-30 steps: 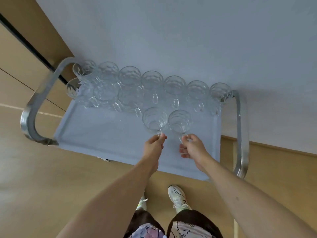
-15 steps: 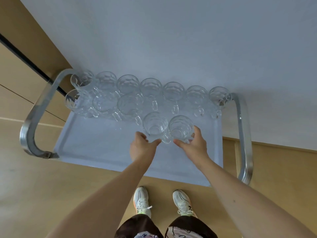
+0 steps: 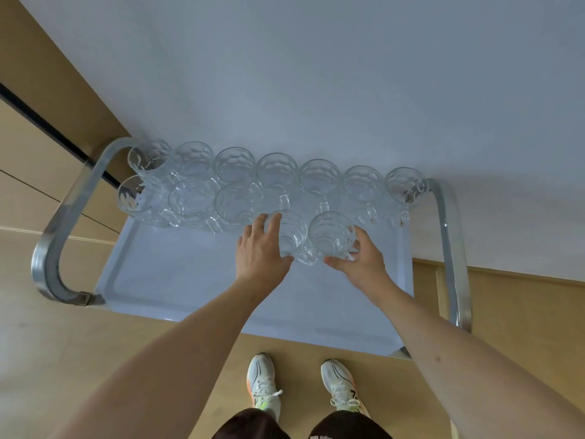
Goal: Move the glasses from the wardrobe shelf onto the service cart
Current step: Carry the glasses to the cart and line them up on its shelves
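On the service cart's pale blue tray (image 3: pixel 177 280), her left hand (image 3: pixel 261 253) cups one glass mug (image 3: pixel 289 236) and her right hand (image 3: pixel 361 264) cups another (image 3: pixel 330 234). Both stand upright, just in front of the rows of mugs (image 3: pixel 275 172) already there.

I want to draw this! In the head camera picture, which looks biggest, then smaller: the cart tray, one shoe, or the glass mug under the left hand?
1. Cart tray, clearly largest.
2 and 3. Left shoe and glass mug look alike; not ranked.

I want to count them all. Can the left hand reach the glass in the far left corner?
Probably yes. The left hand is busy with a near glass, but bare tray leaves a free path toward the corner glass.
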The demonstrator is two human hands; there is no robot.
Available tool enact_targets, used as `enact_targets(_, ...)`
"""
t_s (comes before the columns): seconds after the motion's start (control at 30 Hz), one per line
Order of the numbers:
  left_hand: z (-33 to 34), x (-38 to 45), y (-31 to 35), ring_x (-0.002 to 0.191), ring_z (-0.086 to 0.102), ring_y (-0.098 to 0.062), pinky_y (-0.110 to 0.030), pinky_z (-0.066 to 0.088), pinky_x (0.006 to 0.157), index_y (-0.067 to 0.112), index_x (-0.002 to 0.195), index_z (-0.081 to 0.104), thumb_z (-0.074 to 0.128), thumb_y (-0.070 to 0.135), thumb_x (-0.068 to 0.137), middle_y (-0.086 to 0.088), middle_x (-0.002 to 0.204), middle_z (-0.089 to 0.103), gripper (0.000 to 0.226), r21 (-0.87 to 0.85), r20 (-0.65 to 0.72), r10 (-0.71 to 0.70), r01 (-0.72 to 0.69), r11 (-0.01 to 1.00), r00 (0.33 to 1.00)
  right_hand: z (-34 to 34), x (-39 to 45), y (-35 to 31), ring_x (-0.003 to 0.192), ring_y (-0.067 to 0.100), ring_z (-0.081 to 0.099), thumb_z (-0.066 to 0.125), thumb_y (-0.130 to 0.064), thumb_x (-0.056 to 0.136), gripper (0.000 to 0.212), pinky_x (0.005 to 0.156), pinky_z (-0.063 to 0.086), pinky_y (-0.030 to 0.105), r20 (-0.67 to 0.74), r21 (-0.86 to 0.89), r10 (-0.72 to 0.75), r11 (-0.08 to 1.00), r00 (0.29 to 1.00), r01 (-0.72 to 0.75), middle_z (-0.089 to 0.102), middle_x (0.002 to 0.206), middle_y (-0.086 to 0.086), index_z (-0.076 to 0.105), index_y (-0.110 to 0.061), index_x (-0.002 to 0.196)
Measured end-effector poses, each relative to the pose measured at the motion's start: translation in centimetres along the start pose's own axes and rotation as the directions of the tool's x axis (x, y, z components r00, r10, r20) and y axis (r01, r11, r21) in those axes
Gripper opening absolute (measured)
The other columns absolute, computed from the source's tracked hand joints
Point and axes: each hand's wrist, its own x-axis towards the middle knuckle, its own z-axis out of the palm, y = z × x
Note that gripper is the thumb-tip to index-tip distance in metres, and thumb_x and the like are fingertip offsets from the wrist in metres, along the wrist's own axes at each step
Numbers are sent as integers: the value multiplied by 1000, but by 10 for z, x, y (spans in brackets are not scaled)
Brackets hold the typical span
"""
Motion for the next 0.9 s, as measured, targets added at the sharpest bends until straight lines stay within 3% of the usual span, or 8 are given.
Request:
enact_targets(0.33, -5, 11, 4, 129, 39, -28, -37, 35, 102, 24, 145, 40, 82, 32, 74, 4, 149, 44, 83, 108, -46, -6, 11, 994, 999, -5, 4, -2, 119, 15, 57, 92, -24, 74, 88, 101, 50, 32, 43, -43, 15, 999, 999, -13, 55, 133, -2, 43, -30, 146)
enact_targets(0.47, -7, 14, 2, 128, 41, -28, -38, 35, 103, 25, 145, 39, 82, 36, 73, 5, 147, 47, 84, 122, -41, -5, 10, 992, 999, -7, 4, -5, 110, 11, 58, 93, -27, 71, 90, 90, 47, 22, 61, -73, 38, 997, 997, -33, 55, 134, -2, 40, -34, 145)
enact_targets(0.63, -8, 16, 0, 126, 42, -28, -39, 35, 102, 24, 144, 41, 82, 38, 73, 6, 146, 49, 83, 130, -39, -1, 7, 992, 999, -3, 4, -14, 127, 19, 50, 96, -35, 65, 116, 108, 43, 37, 33, -185, 18, 983, 999, -11, 46, 138, -5, 24, -29, 156)
enact_targets(0.77, -5, 16, -3, 126, 42, -29, -39, 35, 101, 23, 143, 41, 81, 41, 74, 3, 149, 47, 81, 152, -42, 18, -11, 988, 999, 3, 4, -19, 124, 23, 55, 96, -30, 66, 101, 103, 46, 39, -6, -217, -33, 976, 999, 31, 56, 133, -3, 36, -25, 147)
enact_targets(0.9, -5, 17, -6, 135, 33, -31, -42, 32, 108, 27, 149, 33, 79, 47, 75, -5, 157, 37, 90, 150, 7, 61, -61, 987, 998, 4, 1, -19, 123, 22, 55, 96, -31, 66, 99, 101, 46, 36, -16, -231, -33, 973, 999, 28, 57, 130, -5, 38, -25, 146)
